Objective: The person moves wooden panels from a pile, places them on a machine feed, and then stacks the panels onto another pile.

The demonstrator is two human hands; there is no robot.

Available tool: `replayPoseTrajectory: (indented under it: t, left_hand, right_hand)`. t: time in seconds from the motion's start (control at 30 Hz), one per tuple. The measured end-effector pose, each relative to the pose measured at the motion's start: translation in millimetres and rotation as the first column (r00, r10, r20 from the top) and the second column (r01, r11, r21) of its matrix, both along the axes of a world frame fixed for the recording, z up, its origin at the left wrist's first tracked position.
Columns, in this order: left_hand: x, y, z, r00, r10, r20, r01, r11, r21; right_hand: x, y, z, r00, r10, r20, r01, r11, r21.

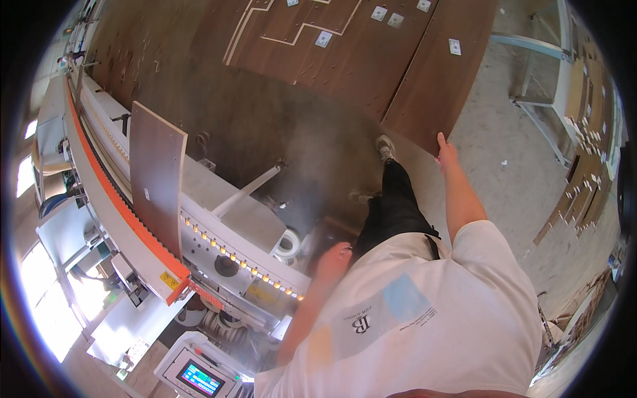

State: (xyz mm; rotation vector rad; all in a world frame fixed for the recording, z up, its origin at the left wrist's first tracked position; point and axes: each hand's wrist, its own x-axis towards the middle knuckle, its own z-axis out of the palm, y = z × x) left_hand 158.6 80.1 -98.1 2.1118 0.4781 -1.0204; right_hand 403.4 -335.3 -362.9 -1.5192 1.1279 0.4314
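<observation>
My right hand (448,154) grips the near corner of a long brown wood panel (434,79), thumb along its edge and the other fingers mostly hidden. The panel lies beside other brown boards (352,73), with a dark gap between them. Low at my left side, my left hand (336,257) is close to the edge machine and a dim brown surface (325,233). Its fingers are partly hidden and blurred, so I cannot make out whether they hold anything. Another brown panel (156,172) stands upright in the machine, well away from both hands.
A long white machine (232,229) with an orange rail (123,209) and a row of yellow rollers runs along the left. Its control screen (200,378) is at the lower left. Stacked narrow boards (584,189) and a metal frame (531,43) are on the right.
</observation>
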Motion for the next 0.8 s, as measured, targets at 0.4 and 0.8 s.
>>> replayPoseTrajectory:
  t: [0.4,0.8]
  left_hand:
    - [112,-49,7,0.939,0.345,-0.015,-0.327,0.874,-0.359]
    - [59,1,20,0.338,0.937,-0.093,-0.888,0.285,-0.361]
  right_hand:
    - [-68,90,172,0.963,0.27,-0.018,-0.195,0.739,0.644]
    - [-31,76,183,0.973,0.229,-0.019,-0.158,0.727,0.668]
